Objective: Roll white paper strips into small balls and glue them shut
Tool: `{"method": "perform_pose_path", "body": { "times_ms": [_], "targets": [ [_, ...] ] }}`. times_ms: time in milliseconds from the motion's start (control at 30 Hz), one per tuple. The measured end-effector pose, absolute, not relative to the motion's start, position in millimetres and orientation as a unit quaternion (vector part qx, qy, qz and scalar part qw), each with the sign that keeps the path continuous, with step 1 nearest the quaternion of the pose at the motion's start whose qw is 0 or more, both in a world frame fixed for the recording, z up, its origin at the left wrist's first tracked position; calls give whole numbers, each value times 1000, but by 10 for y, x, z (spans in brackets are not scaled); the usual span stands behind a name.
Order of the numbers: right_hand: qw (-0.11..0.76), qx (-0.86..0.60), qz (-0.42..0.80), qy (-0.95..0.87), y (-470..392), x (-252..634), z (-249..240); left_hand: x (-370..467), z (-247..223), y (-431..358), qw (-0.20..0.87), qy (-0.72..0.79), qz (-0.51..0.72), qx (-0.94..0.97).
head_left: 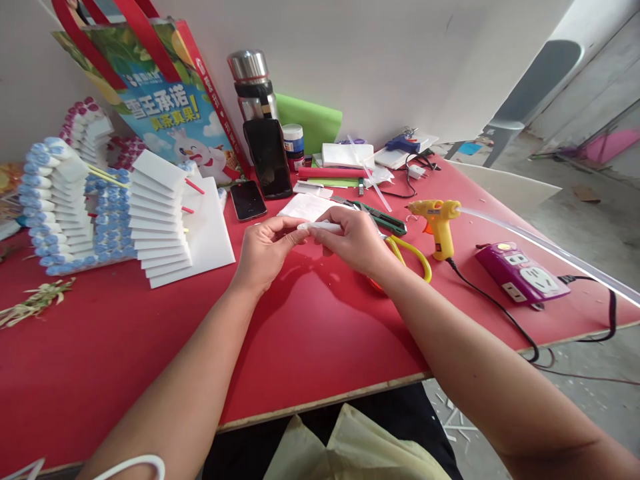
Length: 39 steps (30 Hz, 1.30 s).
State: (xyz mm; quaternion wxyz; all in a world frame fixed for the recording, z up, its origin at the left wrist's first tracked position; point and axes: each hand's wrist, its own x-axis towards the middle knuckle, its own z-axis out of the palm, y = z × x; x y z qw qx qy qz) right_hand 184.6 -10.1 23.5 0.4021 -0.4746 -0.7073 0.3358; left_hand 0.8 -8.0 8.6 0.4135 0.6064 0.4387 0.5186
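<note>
A small white roll, apparently of tissue or paper (pixel 326 227), is held above the red table between my two hands. My left hand (pixel 261 252) pinches its left end between thumb and fingers. Around its right part close the fingers of my right hand (pixel 354 239), which hide some of it. White sheets (pixel 306 206) lie just behind the hands. To the right is a green utility knife (pixel 384 219). Yellow-handled scissors (pixel 428 265) are partly hidden by my right wrist.
At left stands a model with fanned white steps (pixel 161 223) and blue-white rolls (pixel 43 200). A printed bag (pixel 165 100), a steel thermos (pixel 249 67) and two phones (pixel 269 160) are behind. A yellow glue gun (pixel 440 230) and a purple power strip (pixel 520 273), both corded, occupy the right.
</note>
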Motion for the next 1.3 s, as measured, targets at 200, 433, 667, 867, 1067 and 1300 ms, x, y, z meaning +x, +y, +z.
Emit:
{"method": "perform_pose_path", "body": {
  "times_ms": [200,433,667,867,1067,1300],
  "targets": [
    [392,-399,628,-541,-86,1892,295,-15,120,-91,401,438,505,627],
    [399,-387,655,-512,-34,1937,243,-8,142,-97,386,438,488,649],
    [413,-450,498,-615,-66,1877,218,2,101,-86,410,438,498,626],
    [415,-493,225,-731,-127,1823,209,49,82,-87,452,446,510,580],
    [411,-467,184,-761,-165,1808,218,77,69,-112,476,438,542,537],
    [408,-453,188,-770,-179,1814,216,54,86,-117,497,419,523,551]
  ]
}}
